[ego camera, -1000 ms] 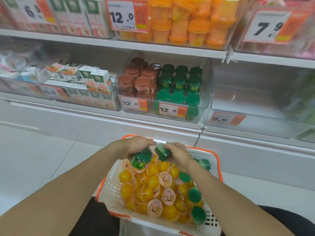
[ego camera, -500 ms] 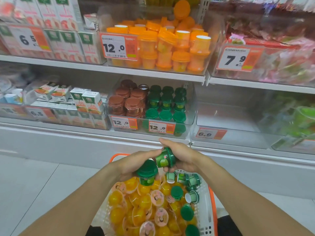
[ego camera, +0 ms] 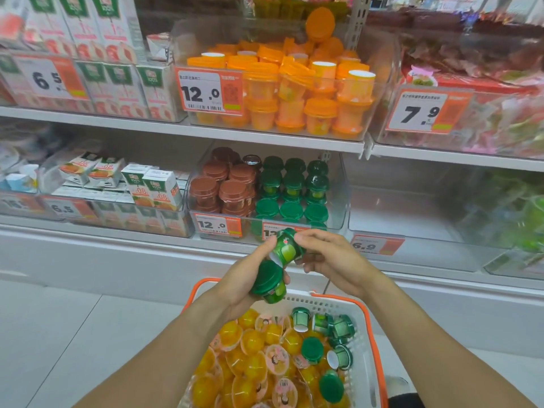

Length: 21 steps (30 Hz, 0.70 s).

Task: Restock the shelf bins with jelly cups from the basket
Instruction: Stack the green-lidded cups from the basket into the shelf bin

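A white basket with an orange rim sits low in the middle, full of yellow jelly cups and several green-lidded jelly cups. My left hand grips one green cup above the basket's far edge. My right hand holds a second green cup, tilted, just above the first. Both hands are in front of the clear shelf bin that holds stacked green cups and brown cups.
Right of that bin stands a clear bin tagged 6.9 with nothing seen in it. The upper shelf carries orange cups and juice cartons. Small cartons fill the lower left bin. White floor tiles lie to the left.
Both hands rose from the basket with a green cup each and moved toward the lower shelf bin. The view tilted up, showing more of the upper shelf.
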Available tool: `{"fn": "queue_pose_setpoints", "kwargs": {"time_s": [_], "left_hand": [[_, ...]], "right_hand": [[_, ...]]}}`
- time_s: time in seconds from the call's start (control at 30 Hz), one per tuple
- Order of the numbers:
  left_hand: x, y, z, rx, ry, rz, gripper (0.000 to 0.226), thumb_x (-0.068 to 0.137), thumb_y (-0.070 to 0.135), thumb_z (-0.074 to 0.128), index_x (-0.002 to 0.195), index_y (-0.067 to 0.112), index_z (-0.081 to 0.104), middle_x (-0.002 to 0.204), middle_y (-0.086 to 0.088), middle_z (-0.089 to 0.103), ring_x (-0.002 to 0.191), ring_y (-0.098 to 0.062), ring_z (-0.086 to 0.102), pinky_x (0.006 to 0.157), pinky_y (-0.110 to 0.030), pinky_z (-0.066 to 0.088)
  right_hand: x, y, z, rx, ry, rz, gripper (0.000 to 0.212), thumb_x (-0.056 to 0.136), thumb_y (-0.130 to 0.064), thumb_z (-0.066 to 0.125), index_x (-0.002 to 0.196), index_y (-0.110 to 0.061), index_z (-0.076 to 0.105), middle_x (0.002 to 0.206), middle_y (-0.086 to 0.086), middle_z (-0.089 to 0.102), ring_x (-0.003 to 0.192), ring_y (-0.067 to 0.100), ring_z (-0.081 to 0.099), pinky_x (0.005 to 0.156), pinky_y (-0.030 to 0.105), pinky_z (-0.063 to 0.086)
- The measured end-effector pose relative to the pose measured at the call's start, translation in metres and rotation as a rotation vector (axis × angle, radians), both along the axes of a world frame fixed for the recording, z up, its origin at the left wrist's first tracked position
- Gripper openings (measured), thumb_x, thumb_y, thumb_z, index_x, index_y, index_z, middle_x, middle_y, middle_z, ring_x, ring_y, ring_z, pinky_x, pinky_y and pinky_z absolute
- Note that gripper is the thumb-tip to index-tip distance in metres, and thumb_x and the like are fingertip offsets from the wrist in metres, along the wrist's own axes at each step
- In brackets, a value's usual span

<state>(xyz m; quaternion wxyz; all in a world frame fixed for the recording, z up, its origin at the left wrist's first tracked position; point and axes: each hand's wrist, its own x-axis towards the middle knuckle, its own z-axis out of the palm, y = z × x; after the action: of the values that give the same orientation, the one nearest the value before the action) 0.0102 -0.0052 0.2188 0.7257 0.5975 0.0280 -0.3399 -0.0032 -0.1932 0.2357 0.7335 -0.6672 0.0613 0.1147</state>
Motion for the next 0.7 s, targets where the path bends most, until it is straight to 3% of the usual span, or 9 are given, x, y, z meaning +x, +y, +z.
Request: {"fn": "queue_pose_setpoints", "kwargs": {"time_s": [0.1, 0.2, 0.37, 0.57, 0.7], "left_hand": [[0.002, 0.003, 0.004, -0.043, 0.011, 0.020, 0.057, 0.096, 0.061, 0.044, 0.105, 0.010, 0.067, 0.083, -0.017, 0.066, 0.065, -0.022, 0.058, 0.062, -0.029, 0.047], [0.004, 0.008, 0.005, -0.063, 0.047, 0.077, 0.051, 0.101, 0.053, 0.040, 0.090, 0.010, 0.065, 0.086, -0.018, 0.068, 0.069, -0.023, 0.060, 0.068, -0.032, 0.048], [0.007, 0.014, -0.001, -0.023, 0.119, 0.224, 0.042, 0.101, 0.045, 0.044, 0.097, 0.009, 0.064, 0.086, -0.018, 0.071, 0.073, -0.025, 0.062, 0.073, -0.035, 0.050], [0.015, 0.011, -0.014, -0.039, 0.182, 0.395, 0.047, 0.097, 0.046, 0.049, 0.119, 0.006, 0.060, 0.101, -0.023, 0.073, 0.077, -0.026, 0.067, 0.074, -0.037, 0.055], [0.019, 0.010, -0.019, -0.030, 0.217, 0.444, 0.050, 0.099, 0.045, 0.045, 0.120, 0.003, 0.060, 0.104, -0.026, 0.072, 0.080, -0.029, 0.065, 0.065, -0.033, 0.055]], "right_hand": [[0.010, 0.001, 0.012, 0.011, -0.017, -0.008, 0.043, 0.076, -0.030, 0.074, 0.107, 0.000, 0.071, 0.094, 0.010, 0.071, 0.084, 0.021, 0.060, 0.068, 0.028, 0.048], [0.035, 0.003, 0.027, -0.034, -0.079, -0.111, 0.033, 0.076, -0.028, 0.078, 0.102, -0.008, 0.074, 0.099, 0.006, 0.075, 0.093, 0.023, 0.066, 0.082, 0.034, 0.053], [0.098, 0.010, 0.032, -0.453, -0.215, -0.287, 0.027, 0.075, -0.028, 0.086, 0.097, -0.017, 0.075, 0.099, -0.002, 0.074, 0.095, 0.015, 0.069, 0.082, 0.030, 0.056], [0.139, 0.026, 0.015, -0.938, -0.342, -0.171, 0.026, 0.079, -0.028, 0.083, 0.101, -0.017, 0.075, 0.101, -0.004, 0.070, 0.091, 0.011, 0.061, 0.083, 0.026, 0.047], [0.151, 0.030, -0.008, -1.104, -0.379, -0.127, 0.019, 0.079, -0.033, 0.082, 0.094, -0.023, 0.075, 0.107, -0.001, 0.072, 0.109, 0.021, 0.060, 0.093, 0.034, 0.049]]}}
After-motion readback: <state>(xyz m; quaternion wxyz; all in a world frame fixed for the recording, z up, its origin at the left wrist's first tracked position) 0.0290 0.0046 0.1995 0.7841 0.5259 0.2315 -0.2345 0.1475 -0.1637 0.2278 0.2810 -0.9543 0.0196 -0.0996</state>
